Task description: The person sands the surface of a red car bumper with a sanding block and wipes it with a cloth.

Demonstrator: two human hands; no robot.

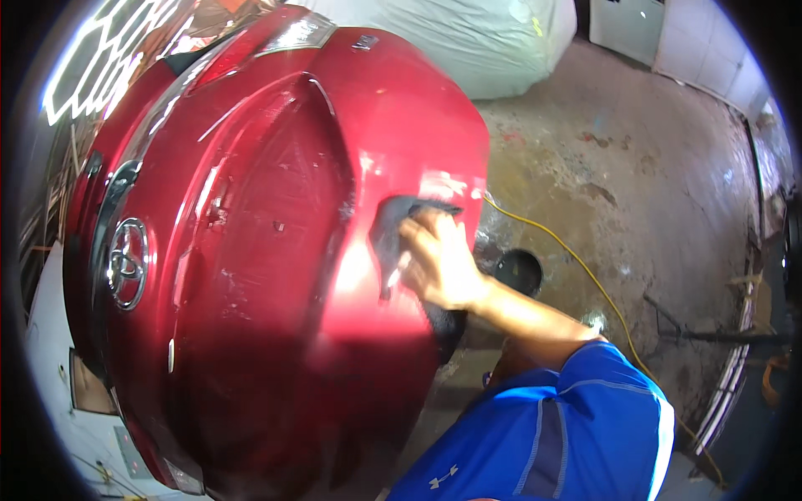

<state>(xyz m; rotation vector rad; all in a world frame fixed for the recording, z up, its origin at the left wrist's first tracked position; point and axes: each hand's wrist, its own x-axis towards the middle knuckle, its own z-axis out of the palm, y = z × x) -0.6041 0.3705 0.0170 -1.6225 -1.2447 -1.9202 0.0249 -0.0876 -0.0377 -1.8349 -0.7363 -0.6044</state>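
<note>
A glossy red car's rear end (pixel 276 184) fills the left and middle of the head view. My right hand (pixel 439 259) presses a dark cloth (pixel 388 230) against the red bodywork near its right edge. The fingers are bent onto the cloth and partly hide it. My right forearm reaches in from the lower right, out of a blue sleeve (pixel 618 392). Light reflections lie on the paint around the cloth. My left hand is outside the picture.
A black bucket (pixel 519 272) stands on the wet, stained floor (pixel 585 167) beside the car. A yellow hose (pixel 576 257) curves across the floor. A pale covered shape (pixel 468 46) stands at the back. Bright hexagonal lights (pixel 100 58) show at the upper left.
</note>
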